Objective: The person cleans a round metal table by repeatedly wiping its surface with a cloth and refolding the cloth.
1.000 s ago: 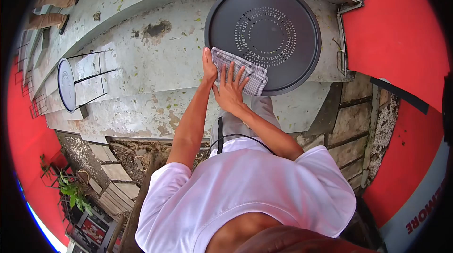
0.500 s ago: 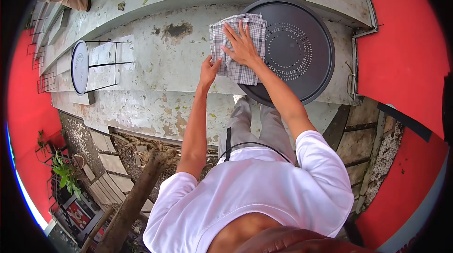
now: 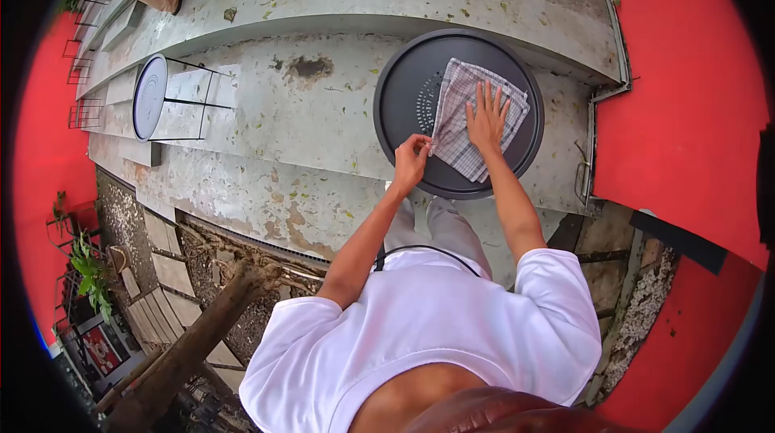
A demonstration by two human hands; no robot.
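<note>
While right fingers (image 3: 488, 97) spread, cloth (image 3: 457, 128) beneath

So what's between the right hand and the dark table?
The checked cloth: it's under the right hand, on the dark table, in the head view.

Checked cloth (image 3: 458, 126) shifted off round top's (image 3: 400, 70) left rim, now right of centre (hole pattern (image 3: 425, 106) partly covered); right hand (image 3: 488, 124), left hand (image 3: 412, 162) followed.
</note>
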